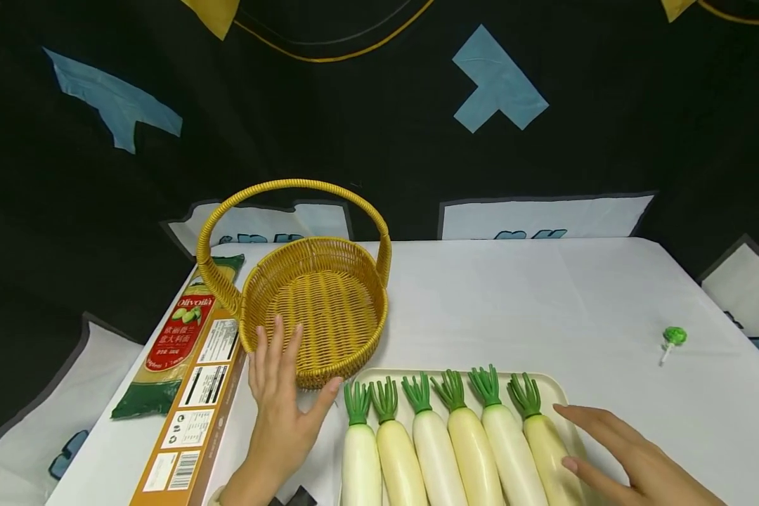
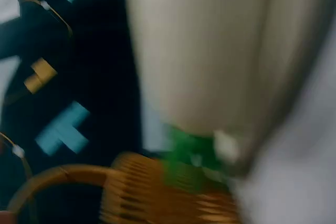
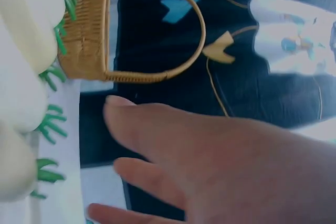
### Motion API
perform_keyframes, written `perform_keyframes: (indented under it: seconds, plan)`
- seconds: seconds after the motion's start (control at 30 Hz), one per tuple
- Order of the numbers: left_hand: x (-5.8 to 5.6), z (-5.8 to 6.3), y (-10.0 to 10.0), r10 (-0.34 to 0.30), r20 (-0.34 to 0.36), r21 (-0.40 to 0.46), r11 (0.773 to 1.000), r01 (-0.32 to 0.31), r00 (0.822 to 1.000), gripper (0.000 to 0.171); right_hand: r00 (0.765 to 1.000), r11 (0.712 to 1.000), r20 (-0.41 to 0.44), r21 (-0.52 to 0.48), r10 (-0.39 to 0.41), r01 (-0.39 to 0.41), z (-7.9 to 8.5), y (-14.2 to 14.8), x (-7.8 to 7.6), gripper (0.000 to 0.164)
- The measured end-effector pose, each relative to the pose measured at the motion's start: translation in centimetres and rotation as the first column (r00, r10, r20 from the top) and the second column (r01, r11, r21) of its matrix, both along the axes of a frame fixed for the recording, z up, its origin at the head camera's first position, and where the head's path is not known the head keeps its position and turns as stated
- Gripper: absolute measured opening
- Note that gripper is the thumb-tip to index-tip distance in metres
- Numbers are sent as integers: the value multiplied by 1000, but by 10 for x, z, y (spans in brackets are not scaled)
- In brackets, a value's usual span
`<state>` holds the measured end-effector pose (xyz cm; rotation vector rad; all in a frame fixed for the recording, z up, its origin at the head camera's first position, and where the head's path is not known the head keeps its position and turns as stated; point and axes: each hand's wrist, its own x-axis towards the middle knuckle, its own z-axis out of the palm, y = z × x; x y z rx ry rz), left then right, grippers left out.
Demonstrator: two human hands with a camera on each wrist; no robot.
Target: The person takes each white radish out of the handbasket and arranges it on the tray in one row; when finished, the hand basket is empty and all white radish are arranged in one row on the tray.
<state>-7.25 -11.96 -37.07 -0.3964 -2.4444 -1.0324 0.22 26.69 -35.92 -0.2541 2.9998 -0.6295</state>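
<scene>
My left hand [image 1: 284, 411] is spread with its fingers straight, overlapping the front left of a yellow wicker basket [image 1: 379, 330] in the head view; whether it touches the rim I cannot tell. On the right, my right hand [image 1: 632, 460] hovers over the tray's right edge with fingers extended, close to the rightmost white radish [image 1: 547, 450]. Several white radishes with green tops lie side by side on a cream tray [image 1: 559, 393]. The left wrist view is blurred, showing a radish [image 2: 194, 51] and the basket [image 2: 142, 192]. The right wrist view shows my right hand [image 3: 205, 156] holding nothing.
A green pasta bag [image 1: 177, 337] and a long orange box [image 1: 190, 414] lie along the table's left side. Far right lies a green lollipop [image 1: 674, 336]. The basket's tall handle [image 1: 291, 184] arches upward. A dark cloth [image 1: 379, 126] hangs behind the white table [image 1: 512, 302].
</scene>
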Motion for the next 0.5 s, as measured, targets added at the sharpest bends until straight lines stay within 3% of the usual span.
perform_keyframes:
  seconds: [0.1, 0.2, 0.27, 0.37, 0.43, 0.5]
  plan:
    - [13, 29, 15, -111, 105, -46, 992, 116, 988, 81, 992, 999, -125, 32, 24, -20, 14, -4, -5, 57]
    - [25, 66, 29, -203, 191, -139, 963, 232, 960, 81, 971, 998, -235, 53, 43, -31, 34, -12, -9, 61]
    - [30, 92, 36, -250, 212, -238, 925, 298, 945, 84, 963, 999, -266, 43, 38, -27, 52, -20, -13, 64]
    - [30, 130, 44, -300, 195, -402, 844, 355, 934, 88, 936, 999, -351, 32, 43, -34, 77, -31, -23, 74]
    - [26, 151, 47, -335, 158, -479, 797, 369, 929, 90, 901, 998, -430, 13, 58, -58, 92, -38, -33, 79]
    - [17, 168, 51, -351, 107, -537, 767, 351, 930, 90, 857, 996, -509, 7, 79, -87, 103, -44, -45, 82]
